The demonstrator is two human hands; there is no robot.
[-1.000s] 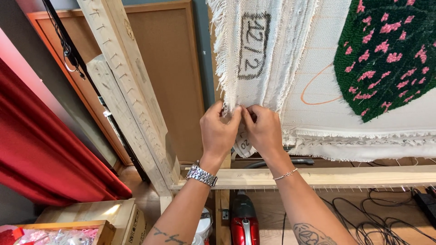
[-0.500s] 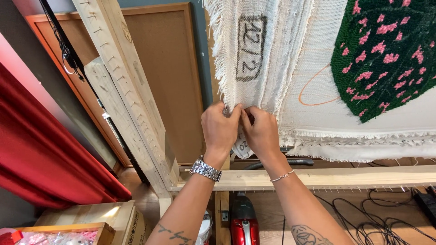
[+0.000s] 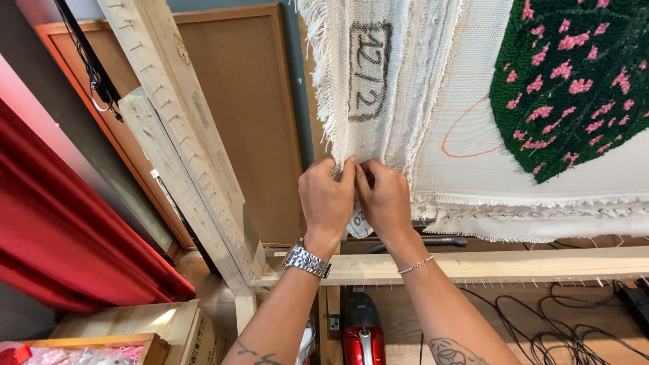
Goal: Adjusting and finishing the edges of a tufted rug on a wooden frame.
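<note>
Left hand [image 3: 329, 199] and right hand [image 3: 385, 199] are side by side, fingers closed in a pinch on the frayed lower corner of the cream backing cloth [image 3: 378, 81], which hangs against the wooden frame [image 3: 473, 265].

Handling, judged: light, limp woven fabric; loose edge threads likely pull out, so grip behind the fringe.

Fingertips hidden by knuckles. Green and pink tufted patch [image 3: 574, 81] cut off at right. Red appliance [image 3: 363, 334] below, partly out of view.
</note>
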